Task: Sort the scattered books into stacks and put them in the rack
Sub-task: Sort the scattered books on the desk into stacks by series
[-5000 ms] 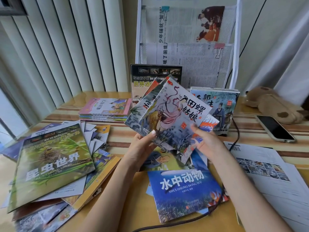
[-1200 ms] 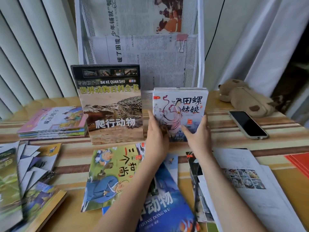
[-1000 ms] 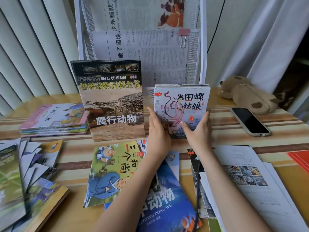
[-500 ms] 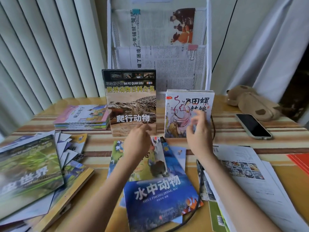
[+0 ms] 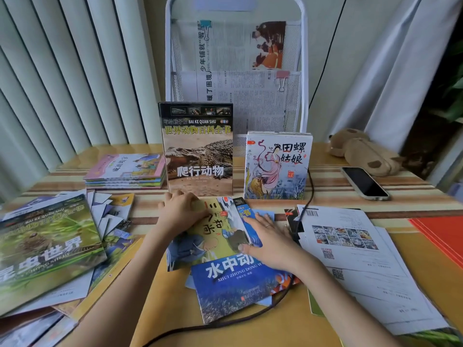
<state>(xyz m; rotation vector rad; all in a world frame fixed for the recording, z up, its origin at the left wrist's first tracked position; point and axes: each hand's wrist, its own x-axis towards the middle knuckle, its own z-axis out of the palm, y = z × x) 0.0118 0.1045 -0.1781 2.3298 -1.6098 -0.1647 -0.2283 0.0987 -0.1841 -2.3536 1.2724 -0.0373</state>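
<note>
Hands low in frame centre, both flat on loose books. Left hand [image 5: 179,212] rests on yellow picture book [image 5: 208,236], fingers relaxed, gripping nothing. Right hand [image 5: 269,242] lies palm down, fingers straight, across blue book [image 5: 233,281] and thin books beside it. Crocodile book [image 5: 199,149] and small white book stack [image 5: 276,166] stand upright at centre, against foot of white rack [image 5: 304,71]. Flat pink stack [image 5: 126,170] left of centre. Green book pile [image 5: 47,244] at lower left. Phone [image 5: 364,182] at right, papers [image 5: 350,251] lower right.
</note>
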